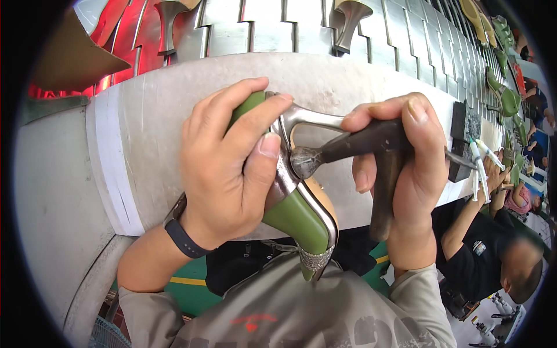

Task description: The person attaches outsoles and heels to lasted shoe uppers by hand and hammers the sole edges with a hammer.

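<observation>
Nearest, left hand (217, 168): curled snugly over the heel end of a green shoe last (297, 219).
High-heeled sandal (284, 182): metallic, fitted on that last, between both hands, its rhinestone band (317, 259) toward the person's shirt, its slim heel pointing right.
Right hand (428, 174): fingers wrapped around a hammer (362, 144), the rounded face at the sandal's side.
Worktable (156, 145): below both hands.
Slatted conveyor (267, 37): beyond the worktable.
Co-worker (473, 261): off right, in a dark shirt.

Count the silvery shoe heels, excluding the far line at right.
3: the held heel on the green shoe in the left hand; the top-left heel; the top heel right of centre. Others may be hidden.
</observation>
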`<state>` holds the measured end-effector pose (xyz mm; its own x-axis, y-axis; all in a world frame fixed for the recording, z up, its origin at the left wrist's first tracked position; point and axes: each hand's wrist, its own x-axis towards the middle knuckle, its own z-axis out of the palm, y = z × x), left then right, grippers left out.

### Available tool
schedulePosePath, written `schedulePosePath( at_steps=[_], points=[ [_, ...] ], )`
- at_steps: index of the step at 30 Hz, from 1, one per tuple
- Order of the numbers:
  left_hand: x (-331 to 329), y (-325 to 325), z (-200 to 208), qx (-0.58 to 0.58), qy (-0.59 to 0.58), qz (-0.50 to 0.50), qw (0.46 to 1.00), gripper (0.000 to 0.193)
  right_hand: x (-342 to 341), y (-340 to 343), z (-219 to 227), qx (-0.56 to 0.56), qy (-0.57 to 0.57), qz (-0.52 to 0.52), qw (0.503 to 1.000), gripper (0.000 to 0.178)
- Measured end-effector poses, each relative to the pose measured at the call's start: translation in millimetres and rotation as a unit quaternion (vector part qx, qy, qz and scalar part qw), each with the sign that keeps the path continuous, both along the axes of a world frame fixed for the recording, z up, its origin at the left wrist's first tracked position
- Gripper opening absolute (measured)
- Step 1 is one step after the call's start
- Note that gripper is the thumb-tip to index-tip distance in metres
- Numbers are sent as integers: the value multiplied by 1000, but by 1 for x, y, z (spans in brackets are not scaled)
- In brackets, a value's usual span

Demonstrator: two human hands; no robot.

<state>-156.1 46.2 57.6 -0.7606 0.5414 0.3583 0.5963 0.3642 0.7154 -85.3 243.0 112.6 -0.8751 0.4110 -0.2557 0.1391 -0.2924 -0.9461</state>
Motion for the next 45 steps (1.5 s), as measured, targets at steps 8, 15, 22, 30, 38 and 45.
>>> schedulePosePath(
  at_steps=[8, 15, 22, 30, 38, 45],
  points=[
    [1, 1, -4, 17, 21, -1, 1000, 32, -35, 14, 19, 76, -19, 150, 986, 35],
    [18, 5, 46, -175, 190, -311, 915, 114, 76, 24, 4, 127, 35, 23, 991, 35],
    [34, 17, 18, -109, 256, -250, 927, 102, 156, 53, 38, 67, 321, -101, 939, 44],
    [45, 35, 2, -94, 254, -215, 938, 102, 111, 22, 18, 228, 126, -12, 965, 38],
    [45, 44, 8, -86, 275, -208, 935, 101, 151, 12, -3, 84, 108, -7, 991, 32],
    [24, 42, 20, -24, 231, -193, 953, 98, 115, 95, -25, 698, 107, 35, 707, 34]
  ],
)
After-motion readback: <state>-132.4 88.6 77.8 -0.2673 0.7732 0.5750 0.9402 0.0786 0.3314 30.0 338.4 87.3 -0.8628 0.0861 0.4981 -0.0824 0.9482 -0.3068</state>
